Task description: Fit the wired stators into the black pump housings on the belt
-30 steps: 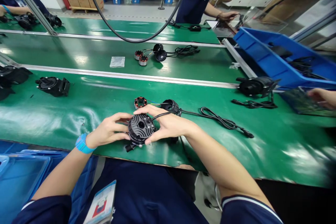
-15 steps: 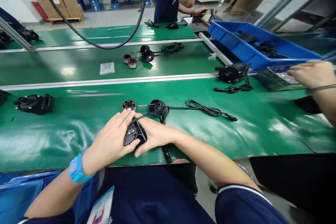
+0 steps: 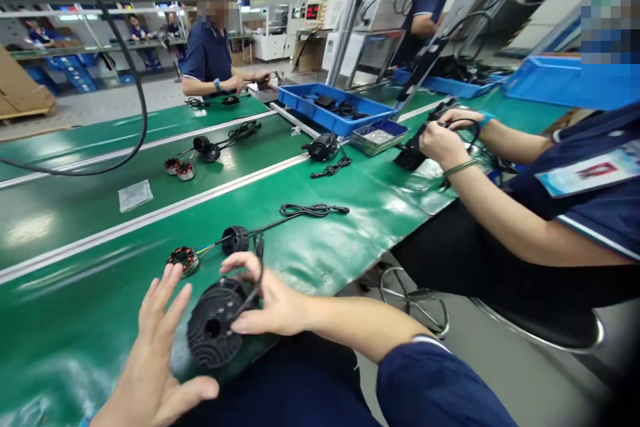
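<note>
A blue bin (image 3: pixel 311 113) held black cables; a clear plastic bag (image 3: pixel 135 195) lay flat; cardboard boxes (image 3: pixel 19 90) stood leftward.

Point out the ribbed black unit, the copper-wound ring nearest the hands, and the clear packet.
Ribbed black unit (image 3: pixel 216 345), head view: ribbed face.
Copper-wound ring (image 3: pixel 191 268), head view: outer side wall.
Clear packet (image 3: pixel 135 195), head view: middle.

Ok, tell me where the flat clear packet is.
On the left of the head view, the packet lies on the green bench, below and left of two paired copper rings.

Bright light — white glare on the green mat (image 3: pixel 300 250), left hand (image 3: pixel 150 360) slightly blurred — right edge stretched, dark.
</note>
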